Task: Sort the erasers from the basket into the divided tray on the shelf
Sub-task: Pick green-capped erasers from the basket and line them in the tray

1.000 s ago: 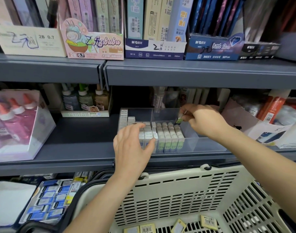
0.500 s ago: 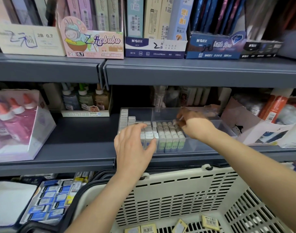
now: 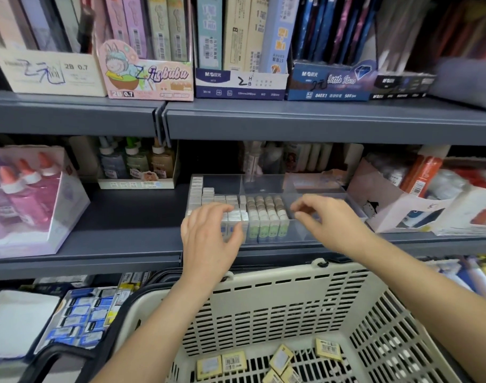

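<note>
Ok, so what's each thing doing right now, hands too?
Left hand, fingers relaxed, resting on the tray's front rows.
Right hand, over the tray's right side, fingers loosely curled, nothing seen in it.
Divided tray, on the shelf, left part stocked, right part looks empty.
Tray erasers, standing upright in rows.
Basket, nearly empty.
Basket erasers, lying loose on the bottom.

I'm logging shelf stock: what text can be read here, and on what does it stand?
"2B 0.7": cream box.
"2B 0.7": pink cartoon box.
"M&G": white and navy box.
"840X1" and "Little Stars": blue box.
Labels on the erasers in the basket: too small to read.
</note>
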